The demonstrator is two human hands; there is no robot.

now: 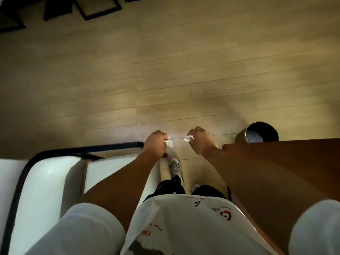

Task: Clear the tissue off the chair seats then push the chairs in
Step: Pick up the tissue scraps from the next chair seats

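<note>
Head view: left hand [155, 144] clutches a crumpled tissue [169, 143], right hand [200, 140] grips another tissue wad [188, 138], fists near each other.

The room is dim, with one warm pool of light on the wooden floor [165, 100] near centre that fades to murk toward ten and two o'clock. Glare whitens the glossy white chair seat [46, 179] at eight o'clock. Wide-angle distortion bows the edges, and the white sleeves [88, 230] at the bottom are soft and blurred.
</note>
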